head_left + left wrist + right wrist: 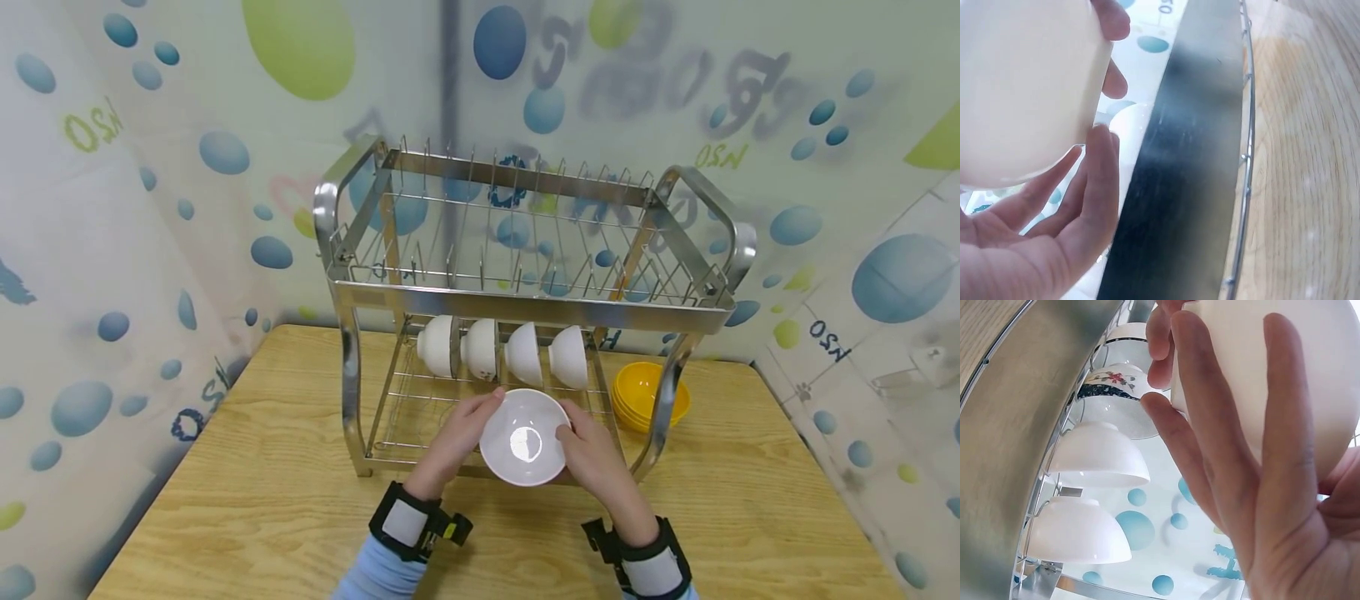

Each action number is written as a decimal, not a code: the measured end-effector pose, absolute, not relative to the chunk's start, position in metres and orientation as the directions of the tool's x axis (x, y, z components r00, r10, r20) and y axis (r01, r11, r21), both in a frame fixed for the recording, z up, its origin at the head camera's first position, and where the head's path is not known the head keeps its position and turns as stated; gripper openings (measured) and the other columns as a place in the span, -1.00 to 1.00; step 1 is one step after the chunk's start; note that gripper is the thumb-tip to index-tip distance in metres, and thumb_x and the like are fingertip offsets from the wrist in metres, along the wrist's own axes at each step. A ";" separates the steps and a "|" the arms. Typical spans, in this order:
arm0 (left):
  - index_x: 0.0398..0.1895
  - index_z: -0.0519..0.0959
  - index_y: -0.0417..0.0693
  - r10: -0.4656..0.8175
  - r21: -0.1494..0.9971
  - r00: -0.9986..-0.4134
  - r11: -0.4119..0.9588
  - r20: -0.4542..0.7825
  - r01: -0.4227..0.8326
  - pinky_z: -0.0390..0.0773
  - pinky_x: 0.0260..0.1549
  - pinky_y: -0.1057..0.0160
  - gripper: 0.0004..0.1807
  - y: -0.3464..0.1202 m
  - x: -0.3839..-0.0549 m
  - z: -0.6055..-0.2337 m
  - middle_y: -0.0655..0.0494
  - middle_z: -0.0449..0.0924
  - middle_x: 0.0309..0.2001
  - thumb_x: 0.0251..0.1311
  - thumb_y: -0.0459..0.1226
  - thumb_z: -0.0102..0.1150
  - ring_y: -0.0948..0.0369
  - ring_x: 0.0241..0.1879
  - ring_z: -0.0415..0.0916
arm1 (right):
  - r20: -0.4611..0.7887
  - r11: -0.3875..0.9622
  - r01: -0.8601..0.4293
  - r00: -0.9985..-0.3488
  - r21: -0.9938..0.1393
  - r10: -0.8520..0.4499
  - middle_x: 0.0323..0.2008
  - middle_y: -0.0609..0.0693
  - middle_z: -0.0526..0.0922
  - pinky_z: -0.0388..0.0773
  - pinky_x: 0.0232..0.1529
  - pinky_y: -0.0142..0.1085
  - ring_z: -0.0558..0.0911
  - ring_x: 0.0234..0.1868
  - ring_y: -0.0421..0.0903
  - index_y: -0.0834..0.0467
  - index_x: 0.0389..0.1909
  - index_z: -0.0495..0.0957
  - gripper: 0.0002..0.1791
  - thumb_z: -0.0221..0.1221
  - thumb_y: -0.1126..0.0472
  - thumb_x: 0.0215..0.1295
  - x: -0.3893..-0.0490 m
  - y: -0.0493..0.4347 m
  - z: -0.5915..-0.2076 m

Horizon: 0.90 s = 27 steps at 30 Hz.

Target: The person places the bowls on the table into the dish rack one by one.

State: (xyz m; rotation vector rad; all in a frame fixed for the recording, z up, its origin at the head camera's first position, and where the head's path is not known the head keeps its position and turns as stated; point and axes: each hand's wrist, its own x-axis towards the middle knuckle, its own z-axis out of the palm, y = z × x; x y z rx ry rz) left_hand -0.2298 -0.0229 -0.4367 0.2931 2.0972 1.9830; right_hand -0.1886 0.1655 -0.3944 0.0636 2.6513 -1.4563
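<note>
A white bowl (522, 437) is held between both hands in front of the rack's lower shelf, its glossy inside turned toward the head camera. My left hand (467, 425) grips its left side near the rim; in the left wrist view, fingertips touch the bowl's outside (1022, 81). On the right side, my right hand (592, 450) has its thumb over the rim, and its fingers (1291, 400) spread along the outer wall. Behind the held bowl, several white bowls (525, 354) stand on edge in a row on the lower shelf; two carry a dark band.
The two-tier metal dish rack (525, 304) has wire slots on its upper tier (510, 225) and curved side posts. Stacked yellow bowls (648, 396) sit on the wooden table (247, 442), by the right post. A patterned curtain (225, 208) hangs behind.
</note>
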 end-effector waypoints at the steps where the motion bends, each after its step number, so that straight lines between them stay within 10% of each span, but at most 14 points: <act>1: -0.01 0.58 -0.19 0.327 0.999 -0.944 0.044 -0.039 -0.026 0.56 -0.36 0.25 -0.36 -0.024 -0.230 -0.436 -0.03 0.63 -0.27 0.35 0.17 -0.19 0.22 -0.36 0.55 | -0.133 0.509 0.102 -0.991 -0.855 -0.025 0.11 0.26 0.50 0.65 -0.43 -0.16 0.64 -0.35 -0.06 0.12 0.24 0.37 -0.58 -0.13 0.27 0.38 -0.188 0.165 -0.394; 27: 0.15 0.45 -0.16 0.421 0.989 -0.897 0.013 -0.138 -0.146 0.56 -0.40 0.24 -0.25 -0.023 -0.225 -0.434 -0.06 0.57 -0.17 0.34 0.26 -0.34 0.19 -0.27 0.52 | -0.172 0.464 0.130 -0.984 -0.876 -0.050 0.04 0.22 0.54 0.66 -0.42 -0.18 0.64 -0.36 -0.09 0.11 0.29 0.32 -0.57 -0.07 0.12 0.46 -0.187 0.167 -0.398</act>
